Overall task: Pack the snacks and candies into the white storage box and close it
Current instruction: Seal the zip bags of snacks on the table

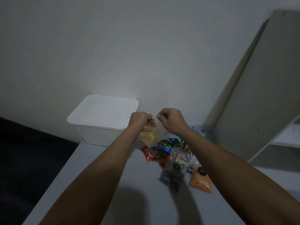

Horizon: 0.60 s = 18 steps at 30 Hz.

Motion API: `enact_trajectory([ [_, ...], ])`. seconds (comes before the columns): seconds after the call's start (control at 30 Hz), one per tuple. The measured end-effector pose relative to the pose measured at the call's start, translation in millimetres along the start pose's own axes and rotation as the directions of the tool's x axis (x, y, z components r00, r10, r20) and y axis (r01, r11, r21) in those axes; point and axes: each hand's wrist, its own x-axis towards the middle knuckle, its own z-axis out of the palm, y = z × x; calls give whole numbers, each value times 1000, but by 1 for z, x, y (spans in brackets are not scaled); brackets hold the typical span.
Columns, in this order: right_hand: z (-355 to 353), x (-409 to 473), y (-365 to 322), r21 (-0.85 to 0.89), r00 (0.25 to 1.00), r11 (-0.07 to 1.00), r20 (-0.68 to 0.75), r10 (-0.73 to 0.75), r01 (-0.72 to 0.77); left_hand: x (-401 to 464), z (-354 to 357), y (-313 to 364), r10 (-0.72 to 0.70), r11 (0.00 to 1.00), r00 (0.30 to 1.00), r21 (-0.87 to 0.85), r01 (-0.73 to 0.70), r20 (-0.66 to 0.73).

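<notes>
White plastic catches what little light there is: the white storage box (100, 120) sits at the far left corner of the pale surface (100, 184), up against the wall (113, 46), with its lid on. Just to its right, both of the person's arms reach forward and meet above the surface. The left hand (140, 120) and the right hand (170, 119) are close together, fingers curled, each pinching the top edge of a clear bag of yellow snacks (148, 135) that hangs between them, lifted off the surface and just beside the box's near right corner.

Below and to the right of the hands lies the heap of snacks and candies (172, 156) on the surface: a red wrapper (146, 154) at its left edge, a blue and black packet (165, 144) behind it, clear pouches in the middle, a dark bag (170, 177) nearest the person and an orange bag (200, 182) beside that. A light blue packet (197, 128) peeks out past the right wrist. A grey shelf unit (267, 95) stands at the right of the room, and a dark area lies left of the surface.
</notes>
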Motion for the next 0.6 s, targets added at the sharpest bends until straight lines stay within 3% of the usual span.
enact_trajectory([
  [0.27, 5, 3, 3, -12, 996, 997, 50, 73, -73, -2, 2, -3, 30, 996, 999, 81, -33, 36],
  [0.47, -1, -2, 20, -41, 983, 995, 158, 91, -86, 11, -7, -1, 37, 998, 994, -50, -42, -101],
  [0.6, -1, -3, 17, -29, 993, 998, 104, 62, -59, 15, -6, -6, 26, 997, 984, -62, -38, -178],
])
